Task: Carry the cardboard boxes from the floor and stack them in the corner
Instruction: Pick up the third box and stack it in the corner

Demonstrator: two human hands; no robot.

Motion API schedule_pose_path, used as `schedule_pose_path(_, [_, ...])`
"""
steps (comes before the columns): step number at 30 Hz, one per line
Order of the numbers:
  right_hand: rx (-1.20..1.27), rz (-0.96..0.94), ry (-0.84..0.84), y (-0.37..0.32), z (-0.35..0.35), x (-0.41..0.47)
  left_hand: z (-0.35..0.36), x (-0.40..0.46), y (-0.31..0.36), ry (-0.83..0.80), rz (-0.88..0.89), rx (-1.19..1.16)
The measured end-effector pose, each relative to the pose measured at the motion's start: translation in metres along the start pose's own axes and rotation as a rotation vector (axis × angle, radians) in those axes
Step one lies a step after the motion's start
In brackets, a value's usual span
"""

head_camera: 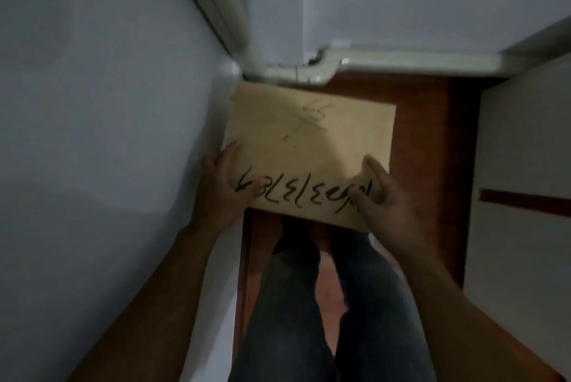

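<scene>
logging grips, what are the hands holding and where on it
Both hold the flat tan cardboard box with black handwriting: left hand on its near left corner, right hand on its near right corner.

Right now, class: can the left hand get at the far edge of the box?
Probably yes: the left hand already grips the box at its near left side, and nothing lies on its top, though the wall crowds that side.

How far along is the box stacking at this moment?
In hand: both hands, left hand and right hand, grip one cardboard box held over the corner. Whether boxes already sit beneath it is hidden. Left: release it; any remaining boxes are out of view.
</scene>
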State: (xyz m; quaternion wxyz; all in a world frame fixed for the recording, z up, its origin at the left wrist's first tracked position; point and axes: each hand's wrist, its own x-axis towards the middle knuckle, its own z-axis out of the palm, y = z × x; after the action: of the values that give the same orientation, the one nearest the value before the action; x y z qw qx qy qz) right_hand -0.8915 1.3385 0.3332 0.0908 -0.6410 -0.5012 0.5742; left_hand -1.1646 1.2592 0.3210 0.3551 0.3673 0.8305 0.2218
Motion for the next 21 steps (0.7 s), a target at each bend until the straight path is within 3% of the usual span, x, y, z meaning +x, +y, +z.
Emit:
schedule_pose_path(5, [-0.341,-0.057,0.135,0.059,0.040,0.052,0.063,0.033,-0.065,0.067,0.049,0.035])
schedule_pose_path(10, [-0.343,-0.035,0.144,0.056,0.042,0.051,0.059,0.032,-0.055,0.048,0.089,0.094])
schedule_pose_path(14, [-0.313,0.049,0.102,0.026,0.024,0.011,0.040,0.012,-0.003,-0.018,0.047,0.243])
schedule_pose_path(17, [-0.340,0.077,0.100,-0.002,-0.010,-0.048,0.021,-0.009,0.050,-0.093,0.152,0.276])
schedule_pose_path(21, [-0.287,0.178,0.140,-0.029,-0.062,-0.137,0.010,-0.044,0.122,-0.418,0.236,0.316])
